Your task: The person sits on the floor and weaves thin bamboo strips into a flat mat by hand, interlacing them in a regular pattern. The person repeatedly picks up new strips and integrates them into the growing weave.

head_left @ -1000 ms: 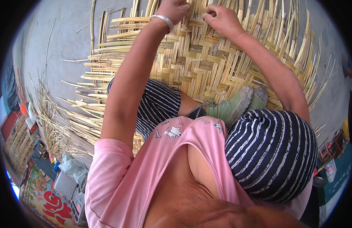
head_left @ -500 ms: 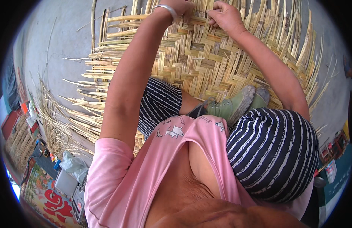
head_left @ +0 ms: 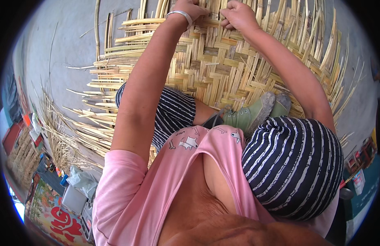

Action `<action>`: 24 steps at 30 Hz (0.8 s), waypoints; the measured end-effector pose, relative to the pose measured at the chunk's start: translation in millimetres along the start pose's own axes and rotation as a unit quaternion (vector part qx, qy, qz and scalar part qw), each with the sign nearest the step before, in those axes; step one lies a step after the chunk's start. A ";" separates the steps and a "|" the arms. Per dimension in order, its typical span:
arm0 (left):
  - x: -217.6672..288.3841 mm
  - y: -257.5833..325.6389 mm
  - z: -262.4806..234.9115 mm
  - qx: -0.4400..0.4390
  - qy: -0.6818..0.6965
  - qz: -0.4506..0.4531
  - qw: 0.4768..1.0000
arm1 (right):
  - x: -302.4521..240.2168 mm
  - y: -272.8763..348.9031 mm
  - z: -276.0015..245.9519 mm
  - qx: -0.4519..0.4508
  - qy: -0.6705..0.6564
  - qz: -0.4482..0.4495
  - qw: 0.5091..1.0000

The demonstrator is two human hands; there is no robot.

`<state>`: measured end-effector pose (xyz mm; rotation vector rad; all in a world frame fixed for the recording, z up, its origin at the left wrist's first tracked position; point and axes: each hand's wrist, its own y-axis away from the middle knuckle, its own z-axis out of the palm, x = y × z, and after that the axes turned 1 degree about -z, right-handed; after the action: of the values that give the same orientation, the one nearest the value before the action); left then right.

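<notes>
A mat woven of flat, pale yellow reed strips lies on the floor before me, its loose ends fanning out on the left, right and far sides. At its far part, near the top edge of the view, my left hand, with a silver bangle at the wrist, is closed on a reed strip; some of its fingers are cut off or hidden. Just to the right, my right hand is curled, thumb and fingers pinched on a strip at the weave. A small gap lies between the two hands.
My green canvas shoe and striped trouser leg rest on the mat. Loose thin stalks lie on the grey floor at left. A plastic bag and a patterned red-and-green surface are at lower left.
My left hand has shifted slightly down in the view, and my right hand slightly left. Both stay at the same part of the weave.
</notes>
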<state>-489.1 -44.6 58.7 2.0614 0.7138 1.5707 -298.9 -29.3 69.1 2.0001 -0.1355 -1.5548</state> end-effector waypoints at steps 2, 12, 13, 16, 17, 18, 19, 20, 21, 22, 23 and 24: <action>-6.6 -4.4 -4.8 -0.033 0.084 0.005 0.996 | -1.9 -4.4 3.6 -0.008 0.065 -0.008 0.998; -21.6 -10.3 -16.7 -0.102 0.150 0.035 0.983 | -18.6 -8.7 3.8 -0.077 0.311 -0.095 0.943; -23.1 -10.0 -20.6 -0.113 0.141 0.043 0.983 | -31.2 -5.4 4.7 -0.100 0.292 -0.044 0.950; -10.1 -0.2 -28.4 -0.147 0.117 0.021 0.982 | -37.3 -8.9 0.5 -0.147 0.253 0.011 0.956; -9.3 2.6 -27.5 -0.131 0.127 0.022 0.983 | -36.6 -12.5 -0.4 -0.160 0.244 0.010 0.956; -8.4 5.0 -25.7 -0.115 0.137 0.023 0.984 | -34.2 -15.4 -0.8 -0.161 0.229 0.009 0.960; -7.6 7.7 -24.9 -0.099 0.147 0.024 0.984 | -30.4 -18.0 -0.8 -0.162 0.214 0.007 0.963; -4.8 10.5 -25.3 -0.110 0.147 0.020 0.983 | -26.6 -19.7 -1.5 -0.162 0.199 0.006 0.967; -0.9 13.2 -27.0 -0.122 0.147 0.017 0.981 | -23.1 -20.2 -2.4 -0.157 0.191 0.003 0.969; 2.4 14.9 -28.4 -0.134 0.147 0.014 0.980 | -19.7 -20.5 -3.3 -0.153 0.183 0.000 0.971; 2.3 16.1 -30.4 -0.136 0.143 0.015 0.980 | -19.0 -19.7 -2.6 -0.151 0.176 -0.004 0.973; 2.3 17.3 -32.3 -0.139 0.139 0.016 0.980 | -19.1 -18.9 -2.3 -0.150 0.177 -0.006 0.973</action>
<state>-517.6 -55.0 79.4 1.6805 0.5193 1.8812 -307.8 -4.8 76.1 1.9940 0.2399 -1.1217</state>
